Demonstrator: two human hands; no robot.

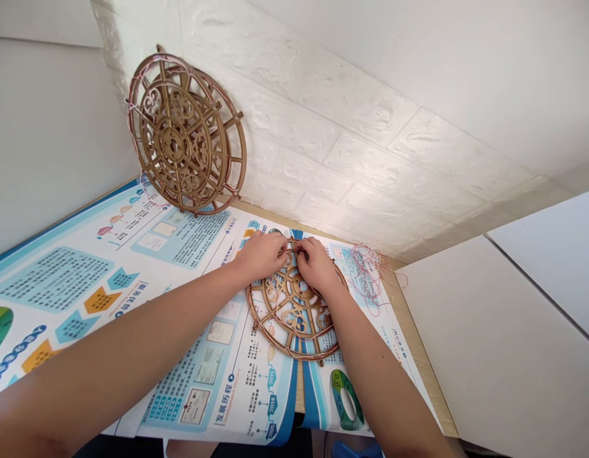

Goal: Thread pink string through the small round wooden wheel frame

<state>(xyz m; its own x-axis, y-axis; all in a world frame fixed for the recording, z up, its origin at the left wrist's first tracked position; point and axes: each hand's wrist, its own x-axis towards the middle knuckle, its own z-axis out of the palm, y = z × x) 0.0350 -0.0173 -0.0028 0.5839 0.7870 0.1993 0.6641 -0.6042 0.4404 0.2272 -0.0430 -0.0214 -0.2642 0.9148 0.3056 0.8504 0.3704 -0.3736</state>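
A round, bronze-coloured openwork frame (294, 318) with spokes and scroll ornaments lies flat on the printed sheets. Thin pinkish wire (277, 305) runs along its rim and across its spokes. At the frame's far edge, my left hand (264, 254) is closed in a pinch. Close beside it on the right, my right hand (316, 264) also pinches, thumb and fingers together. Between the two sets of fingertips a short length of wire shows against the rim. The exact grip is partly hidden by my fingers, and my right hand and forearm cover part of the frame.
Several similar round frames (180, 137) lean stacked against the white brick-patterned wall (299, 114) at the back left. A loose tangle of pinkish wire (368, 270) lies right of my right hand. Printed posters (146, 299) cover the table; a white panel (490, 331) stands at the right.
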